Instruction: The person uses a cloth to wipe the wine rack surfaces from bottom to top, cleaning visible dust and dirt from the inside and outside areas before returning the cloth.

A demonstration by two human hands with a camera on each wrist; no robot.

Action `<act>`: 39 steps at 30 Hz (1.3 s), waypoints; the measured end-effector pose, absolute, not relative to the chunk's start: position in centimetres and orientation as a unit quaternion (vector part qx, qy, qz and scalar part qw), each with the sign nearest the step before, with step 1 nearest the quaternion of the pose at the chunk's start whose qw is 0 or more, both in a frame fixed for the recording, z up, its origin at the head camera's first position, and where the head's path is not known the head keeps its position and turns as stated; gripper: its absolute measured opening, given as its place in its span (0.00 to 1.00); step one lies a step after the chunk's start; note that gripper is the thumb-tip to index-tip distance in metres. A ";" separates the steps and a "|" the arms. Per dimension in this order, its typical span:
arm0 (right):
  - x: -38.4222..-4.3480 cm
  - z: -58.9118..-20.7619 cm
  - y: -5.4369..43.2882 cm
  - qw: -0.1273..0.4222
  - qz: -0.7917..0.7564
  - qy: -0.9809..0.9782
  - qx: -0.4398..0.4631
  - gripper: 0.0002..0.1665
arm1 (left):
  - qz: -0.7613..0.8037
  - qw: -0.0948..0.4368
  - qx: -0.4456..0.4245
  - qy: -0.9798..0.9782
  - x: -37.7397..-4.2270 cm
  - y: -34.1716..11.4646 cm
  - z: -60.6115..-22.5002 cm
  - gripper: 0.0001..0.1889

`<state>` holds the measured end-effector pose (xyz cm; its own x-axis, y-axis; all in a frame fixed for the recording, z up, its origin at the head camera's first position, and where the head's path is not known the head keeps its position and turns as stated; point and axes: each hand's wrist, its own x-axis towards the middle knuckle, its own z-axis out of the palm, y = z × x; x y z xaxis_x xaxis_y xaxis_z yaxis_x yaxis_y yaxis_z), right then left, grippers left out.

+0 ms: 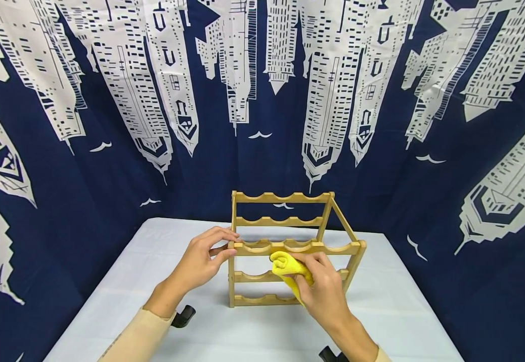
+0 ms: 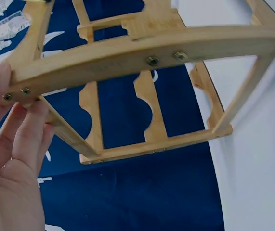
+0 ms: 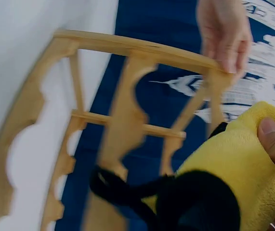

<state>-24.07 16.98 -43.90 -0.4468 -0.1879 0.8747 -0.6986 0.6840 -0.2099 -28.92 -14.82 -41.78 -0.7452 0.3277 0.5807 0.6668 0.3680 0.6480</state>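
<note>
A light wooden rack (image 1: 269, 300) with scalloped rails stands upright on the white table. At its upper front left corner, my left hand (image 1: 201, 259) grips the frame between thumb and fingers; the left wrist view shows the fingertips around the screwed end of the side post (image 2: 103, 60). My right hand (image 1: 323, 286) holds a folded yellow cloth (image 1: 285, 264) against the scalloped top front rail (image 1: 335, 250). Seen from the right wrist, the thumb presses into the plush yellow cloth (image 3: 233, 149), and a blurred black loop (image 3: 195, 197) partly covers it.
White cloth covers the table (image 1: 122, 301) under the rack. Behind and at both sides hangs a navy curtain (image 1: 262, 166) printed with white upside-down buildings. Black wrist-worn pieces (image 1: 184, 317) show below the forearms.
</note>
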 end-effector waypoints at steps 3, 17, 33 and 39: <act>-23.6 -41.9 17.1 0.470 0.294 -0.785 0.275 0.33 | -0.467 0.184 -0.322 -0.803 -29.0 -14.9 -41.6 0.13; -25.5 -35.4 14.0 0.466 0.262 -0.778 0.330 0.28 | -0.466 0.195 -0.319 -0.802 -29.6 -15.8 -41.8 0.14; -27.8 -38.2 8.3 0.323 0.182 -0.857 0.358 0.24 | -0.441 0.187 -0.297 -0.826 -29.5 -16.5 -41.5 0.11; -27.6 -38.2 9.1 0.332 0.124 -0.869 0.344 0.21 | -0.449 0.172 -0.296 -0.825 -29.2 -16.5 -41.1 0.09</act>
